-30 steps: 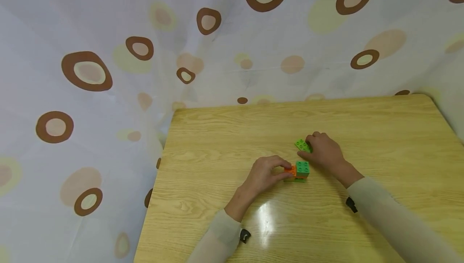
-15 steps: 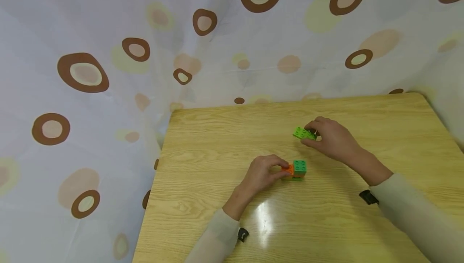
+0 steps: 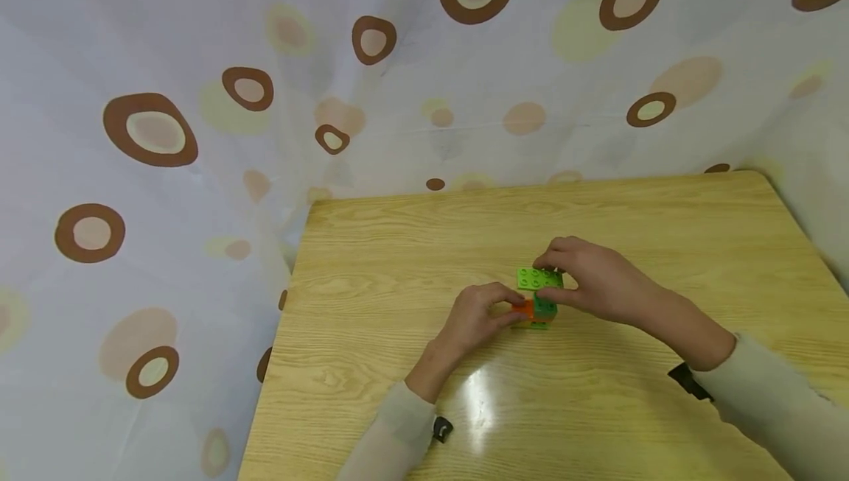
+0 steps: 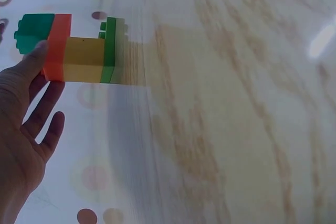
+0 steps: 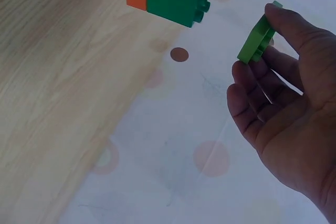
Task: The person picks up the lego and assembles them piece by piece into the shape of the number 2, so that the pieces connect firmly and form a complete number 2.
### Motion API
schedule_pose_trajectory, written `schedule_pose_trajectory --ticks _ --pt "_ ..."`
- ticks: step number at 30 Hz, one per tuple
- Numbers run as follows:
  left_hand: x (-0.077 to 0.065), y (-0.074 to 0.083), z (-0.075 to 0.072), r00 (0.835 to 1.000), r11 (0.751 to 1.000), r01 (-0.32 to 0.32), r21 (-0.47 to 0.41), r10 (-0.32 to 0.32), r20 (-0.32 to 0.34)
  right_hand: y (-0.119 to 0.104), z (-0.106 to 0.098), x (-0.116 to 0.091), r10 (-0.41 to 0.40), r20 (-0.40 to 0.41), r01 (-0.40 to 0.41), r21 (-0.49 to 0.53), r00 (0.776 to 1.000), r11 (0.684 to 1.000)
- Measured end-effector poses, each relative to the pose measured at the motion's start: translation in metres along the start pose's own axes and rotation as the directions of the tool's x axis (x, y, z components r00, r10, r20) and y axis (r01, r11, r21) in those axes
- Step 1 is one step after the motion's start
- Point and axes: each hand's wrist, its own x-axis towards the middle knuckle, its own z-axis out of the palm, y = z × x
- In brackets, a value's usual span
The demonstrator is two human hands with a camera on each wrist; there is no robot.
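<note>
A stack of toy building bricks stands on the wooden table (image 3: 371,260). In the left wrist view it has a green base plate (image 4: 109,51), a yellow brick (image 4: 84,61), an orange brick (image 4: 59,51) and a dark green brick (image 4: 34,30) at the top end. My left hand (image 3: 474,322) pinches the stack at the orange brick. A light green flat brick with studs (image 3: 533,278) is pinched between thumb and fingers of my right hand (image 3: 600,278). It hovers just behind and above the stack, apart from the dark green brick in the right wrist view.
A white curtain (image 3: 398,105) with brown and beige spots hangs behind the table and along its left side. The table's back edge lies beyond the hands. A glare spot (image 3: 479,400) shines on the wood nearer the viewer.
My right hand has lifted the light green flat brick from the table, then brought it nearer and left to the stack. The left hand has kept its hold on the stack.
</note>
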Motion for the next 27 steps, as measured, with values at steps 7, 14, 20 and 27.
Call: schedule_pose_trajectory --ticks 7,14,20,27 --pt "-0.001 -0.002 0.003 1.000 1.000 -0.006 0.003 0.006 -0.015 0.006 0.025 -0.006 -0.019 0.061 0.017 0.030 0.998 0.999" --pt "-0.002 -0.002 0.002 1.000 1.000 -0.007 -0.013 0.006 -0.017 0.009 0.035 -0.009 -0.044 0.039 0.044 0.000 0.998 0.999" --pt "-0.002 -0.003 0.002 0.999 0.999 -0.031 -0.038 0.030 -0.019 0.010 0.038 -0.011 -0.067 0.019 0.067 0.002 0.998 0.998" --pt "-0.002 -0.005 0.005 0.999 0.998 -0.035 -0.058 0.032 -0.042 0.012 0.043 -0.014 -0.099 -0.034 0.100 0.022 0.995 0.995"
